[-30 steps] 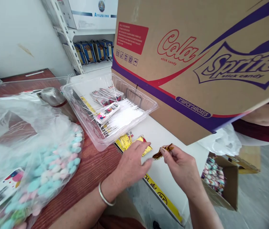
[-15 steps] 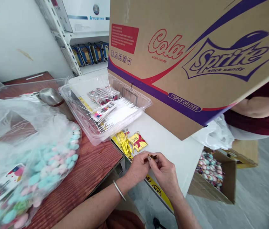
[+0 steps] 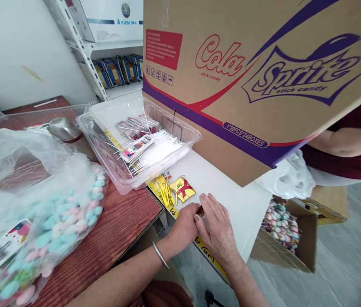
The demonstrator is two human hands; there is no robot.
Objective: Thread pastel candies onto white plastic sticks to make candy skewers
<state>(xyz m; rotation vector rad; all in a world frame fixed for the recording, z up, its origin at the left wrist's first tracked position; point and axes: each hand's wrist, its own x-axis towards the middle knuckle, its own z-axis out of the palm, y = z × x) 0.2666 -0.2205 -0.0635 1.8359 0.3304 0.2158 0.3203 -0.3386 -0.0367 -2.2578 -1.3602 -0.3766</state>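
Note:
My left hand [image 3: 185, 224], with a silver bangle on its wrist, is closed near the front edge of the white table [image 3: 214, 177]. Its fingers pinch a small brownish-gold piece [image 3: 200, 211], mostly hidden, whose kind I cannot make out. Against its right side lies my right hand [image 3: 218, 226], fingers stretched out and thumb extended toward the piece. Just beyond my hands are a loose bunch of gold twist ties [image 3: 165, 191] and a gold packet [image 3: 183, 189] with a red mark.
A clear plastic tray [image 3: 125, 186] holds white sticks and printed cards. At left, a bag of pastel sweets [image 3: 68, 221] rests on a reddish wooden table [image 3: 116, 230]. A large carton [image 3: 193, 94] stands behind. Another person's arm [image 3: 343, 142] and an open box of sweets [image 3: 304, 238] are at right.
My right hand has gone from a pinch with bent fingers to fingers stretched out flat beside my left hand. The left hand keeps its pinch. The view has shifted slightly.

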